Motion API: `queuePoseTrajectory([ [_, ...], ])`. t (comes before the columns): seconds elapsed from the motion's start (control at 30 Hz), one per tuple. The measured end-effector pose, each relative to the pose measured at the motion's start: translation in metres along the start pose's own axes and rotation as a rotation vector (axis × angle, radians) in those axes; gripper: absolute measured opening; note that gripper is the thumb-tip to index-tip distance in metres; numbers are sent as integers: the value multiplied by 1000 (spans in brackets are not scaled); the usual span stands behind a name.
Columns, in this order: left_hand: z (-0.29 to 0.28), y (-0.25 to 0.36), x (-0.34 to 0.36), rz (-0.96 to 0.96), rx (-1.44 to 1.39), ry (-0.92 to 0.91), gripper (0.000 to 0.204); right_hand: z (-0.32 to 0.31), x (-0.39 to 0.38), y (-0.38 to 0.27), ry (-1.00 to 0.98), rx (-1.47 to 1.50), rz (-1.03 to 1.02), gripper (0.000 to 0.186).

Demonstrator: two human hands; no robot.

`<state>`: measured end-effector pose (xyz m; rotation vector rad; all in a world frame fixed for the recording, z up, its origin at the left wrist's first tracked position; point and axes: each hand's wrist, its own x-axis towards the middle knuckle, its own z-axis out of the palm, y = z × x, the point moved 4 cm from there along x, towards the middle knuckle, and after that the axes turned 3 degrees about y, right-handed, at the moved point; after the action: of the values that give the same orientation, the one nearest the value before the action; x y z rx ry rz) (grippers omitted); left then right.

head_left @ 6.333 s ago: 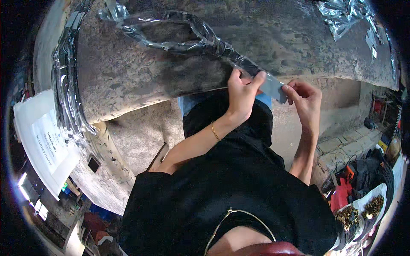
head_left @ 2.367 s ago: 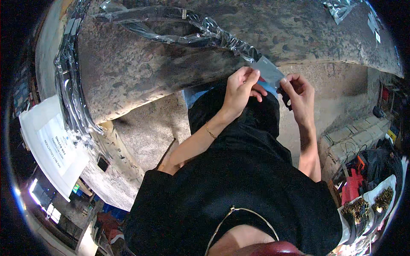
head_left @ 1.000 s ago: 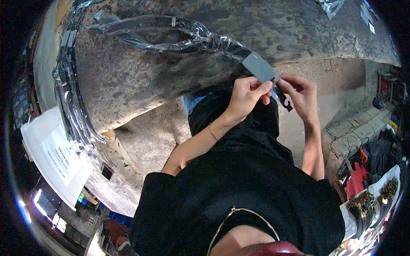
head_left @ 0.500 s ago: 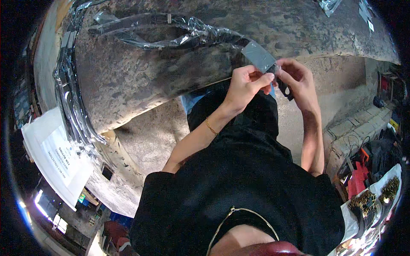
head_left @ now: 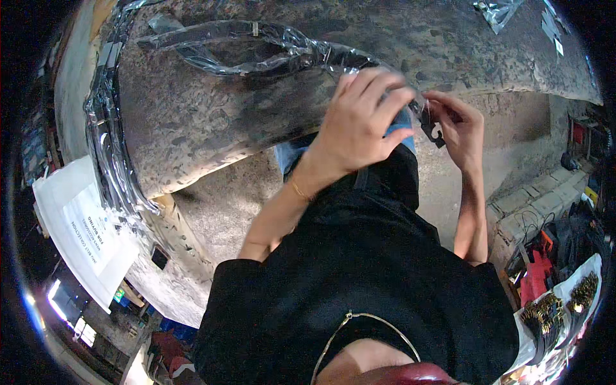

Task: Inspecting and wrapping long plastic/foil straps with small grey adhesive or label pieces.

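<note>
A black belt in a clear plastic sleeve lies across the dark tabletop, its far part bent into a loop. Its near end reaches the table's edge, where a small black plastic hanger hook hangs out. My right hand pinches the sleeve's end with thumb and forefinger beside that hook. Over the belt's near part is my left hand, slightly blurred, fingers curved and thumb apart, with nothing visible in it. It hides the stretch of belt beneath it.
Several more sleeved black belts hang over the table's left end, beside a white printed bag. Clear plastic scraps lie at the far right of the table. On the right are belts with brass-coloured buckles and a red object.
My left hand has let go of the sleeve's end and lifted up and leftward, its fingers opening. It now covers the grey flat piece. My right hand stays at the sleeve's end.
</note>
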<state>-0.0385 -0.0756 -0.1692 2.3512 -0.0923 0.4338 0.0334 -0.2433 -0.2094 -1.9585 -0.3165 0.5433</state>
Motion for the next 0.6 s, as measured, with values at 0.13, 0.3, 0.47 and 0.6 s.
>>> queuePoseTrajectory([
  [0.13, 19, -20, 30, 383, -155, -221, 45, -8, -4, -23, 26, -32, -116, 22],
  [0.3, 21, -31, 41, 347, -71, -371, 43, -29, -11, -29, 119, -176, -185, 14],
  [0.47, 19, -29, 47, 328, -38, -374, 44, -26, -10, -18, 191, -38, -172, 18],
  [0.6, 15, -36, 49, 284, -77, -292, 43, -13, -7, -15, 55, 517, 89, 24],
])
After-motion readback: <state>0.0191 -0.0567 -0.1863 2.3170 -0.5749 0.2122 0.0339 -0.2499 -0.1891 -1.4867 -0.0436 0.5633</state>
